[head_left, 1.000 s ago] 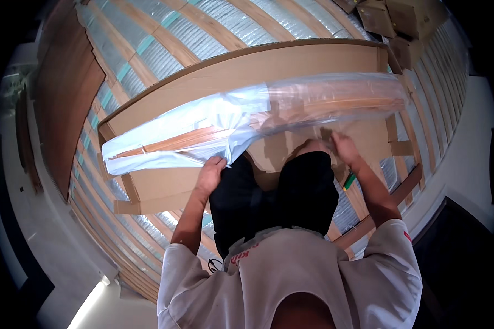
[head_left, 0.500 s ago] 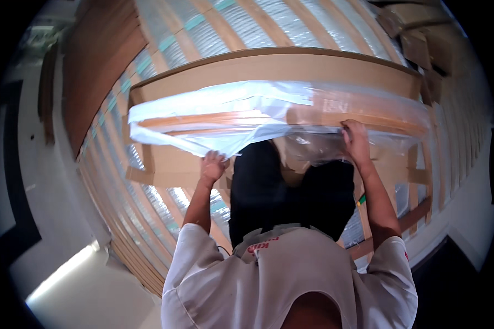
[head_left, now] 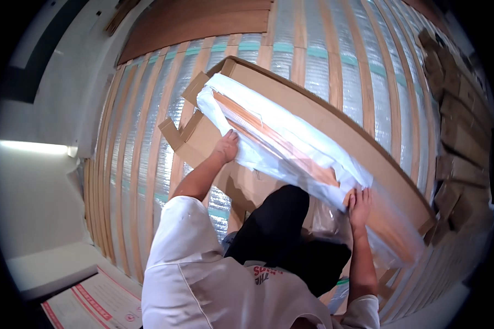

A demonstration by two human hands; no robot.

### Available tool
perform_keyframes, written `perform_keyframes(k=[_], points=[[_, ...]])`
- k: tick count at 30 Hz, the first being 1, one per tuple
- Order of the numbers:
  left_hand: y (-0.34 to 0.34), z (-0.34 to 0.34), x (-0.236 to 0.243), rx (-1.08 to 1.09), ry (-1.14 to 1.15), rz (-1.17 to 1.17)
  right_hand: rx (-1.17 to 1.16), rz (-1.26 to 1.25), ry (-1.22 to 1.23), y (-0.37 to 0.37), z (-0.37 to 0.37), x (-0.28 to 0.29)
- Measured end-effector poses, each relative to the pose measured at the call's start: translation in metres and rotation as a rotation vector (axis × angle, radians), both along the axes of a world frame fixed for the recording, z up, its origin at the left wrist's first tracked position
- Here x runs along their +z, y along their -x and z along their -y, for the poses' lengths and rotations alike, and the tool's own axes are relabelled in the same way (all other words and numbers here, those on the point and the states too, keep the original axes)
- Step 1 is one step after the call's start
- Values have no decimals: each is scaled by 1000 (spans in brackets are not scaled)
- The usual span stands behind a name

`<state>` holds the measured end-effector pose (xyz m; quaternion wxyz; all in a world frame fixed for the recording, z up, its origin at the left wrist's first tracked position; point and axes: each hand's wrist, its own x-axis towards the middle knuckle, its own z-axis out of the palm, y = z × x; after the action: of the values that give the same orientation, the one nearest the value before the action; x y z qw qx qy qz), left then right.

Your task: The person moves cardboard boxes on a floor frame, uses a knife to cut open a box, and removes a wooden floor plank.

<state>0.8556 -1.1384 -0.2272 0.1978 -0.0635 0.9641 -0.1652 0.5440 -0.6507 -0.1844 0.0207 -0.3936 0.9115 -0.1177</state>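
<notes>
Long wood planks (head_left: 297, 155) lie in a stack inside a long, shallow cardboard box (head_left: 335, 123). White plastic wrapping (head_left: 291, 115) surrounds them, parted along the middle so the wood shows. My left hand (head_left: 229, 146) is closed on the near edge of this wrapping, towards the box's left end. Farther right, my right hand (head_left: 359, 204) has its fingers curled over the wrapping beside the planks. Clear plastic film (head_left: 392, 230) covers the right end of the stack, blurred in places. More crumpled clear film (head_left: 326, 219) hangs near my knees.
Wooden battens (head_left: 299, 41) run across the floor with silvery sheeting (head_left: 317, 74) between them. Brown boards (head_left: 197, 24) cover the far left. Several opened cardboard boxes (head_left: 461, 129) are piled at the right. A printed white-and-red carton (head_left: 93, 301) lies at lower left.
My view has turned, so the box now slants down to the right. My right hand has gone from the clear film to the white wrapping. My left hand stays on the wrapping's near edge.
</notes>
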Motion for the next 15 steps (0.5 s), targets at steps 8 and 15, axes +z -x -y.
perform_keyframes(k=[8, 15], points=[[5, 107, -7, 583, -281, 30, -96, -1, -77, 45, 63, -31], [-95, 136, -45, 2141, -1283, -592, -171, 28, 70, 64, 65, -44]])
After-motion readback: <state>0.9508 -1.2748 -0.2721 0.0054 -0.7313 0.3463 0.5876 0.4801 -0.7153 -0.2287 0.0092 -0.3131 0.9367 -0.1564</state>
